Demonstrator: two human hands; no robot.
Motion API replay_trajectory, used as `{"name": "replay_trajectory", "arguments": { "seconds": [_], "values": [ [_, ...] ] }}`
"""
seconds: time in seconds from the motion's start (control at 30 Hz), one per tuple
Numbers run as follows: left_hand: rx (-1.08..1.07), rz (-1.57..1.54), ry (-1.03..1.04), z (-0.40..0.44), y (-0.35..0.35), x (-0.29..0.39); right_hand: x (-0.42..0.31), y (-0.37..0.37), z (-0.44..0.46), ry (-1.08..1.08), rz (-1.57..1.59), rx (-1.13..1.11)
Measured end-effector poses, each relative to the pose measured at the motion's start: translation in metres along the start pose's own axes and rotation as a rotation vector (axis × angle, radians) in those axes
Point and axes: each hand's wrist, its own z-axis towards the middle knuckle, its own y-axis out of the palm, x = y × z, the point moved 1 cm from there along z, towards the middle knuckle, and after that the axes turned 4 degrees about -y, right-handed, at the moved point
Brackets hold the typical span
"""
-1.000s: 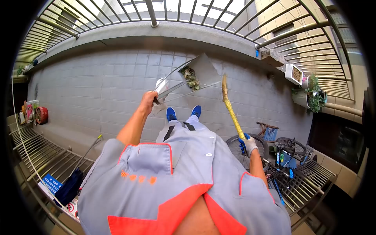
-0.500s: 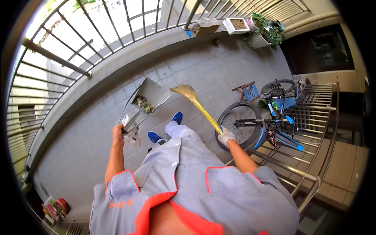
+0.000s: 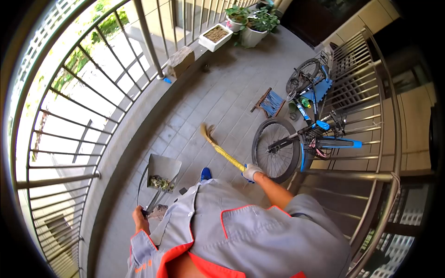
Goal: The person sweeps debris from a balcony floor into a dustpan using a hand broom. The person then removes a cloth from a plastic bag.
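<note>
My bare left hand (image 3: 140, 216) is wrapped round the handle of a long-handled metal dustpan (image 3: 168, 167). Leaves and other debris (image 3: 160, 182) lie in the pan, and a crumpled plastic bag (image 3: 158, 211) hangs by the handle. My right hand (image 3: 252, 173), in a white and blue glove, grips the yellow-wrapped handle of a broom (image 3: 228, 156). The broom's bristles (image 3: 206, 133) are at the grey tiled floor, up and left of that hand; whether they touch it I cannot tell. One blue shoe (image 3: 206, 173) shows below the broom.
A bicycle (image 3: 296, 139) stands at the right beside metal railings (image 3: 371, 175). Nearby is a folding stool (image 3: 270, 103) with blue straps. Along the left ledge are a rock (image 3: 181, 61), a white planter (image 3: 215, 37) and potted plants (image 3: 254, 33).
My view has turned, so the dustpan appears lower and further left. The broom has swung away from the dustpan, its bristles now further out over the tiles. Both hands keep their hold.
</note>
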Motion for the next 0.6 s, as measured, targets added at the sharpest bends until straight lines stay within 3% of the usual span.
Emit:
{"name": "replay_trajectory", "arguments": {
  "seconds": [0.03,0.1,0.13,0.23,0.37,0.43,0.5,0.6],
  "values": [
    [0.004,0.044,-0.041,0.005,0.011,0.009,0.000,-0.009,0.001,0.003,0.021,0.010],
    [-0.003,0.099,-0.070,0.016,0.030,0.022,0.001,-0.021,0.003,0.060,0.373,-0.026],
    [-0.052,0.211,0.076,0.016,0.041,0.028,0.009,-0.023,0.012,0.086,0.558,-0.065],
    [-0.084,0.376,0.244,0.031,0.090,0.058,0.016,-0.039,0.033,0.145,0.578,-0.034],
    [-0.194,0.525,0.270,0.044,0.193,0.120,0.022,-0.062,0.061,0.129,0.944,-0.061],
    [-0.196,0.474,0.045,0.062,0.244,0.139,0.026,-0.075,0.071,0.179,1.075,-0.081],
    [-0.367,0.581,0.325,0.082,0.293,0.156,0.020,-0.093,0.071,0.182,1.075,-0.052],
    [-0.524,0.585,0.463,0.105,0.374,0.166,0.012,-0.124,0.059,0.227,1.189,-0.020]
  ]
}}
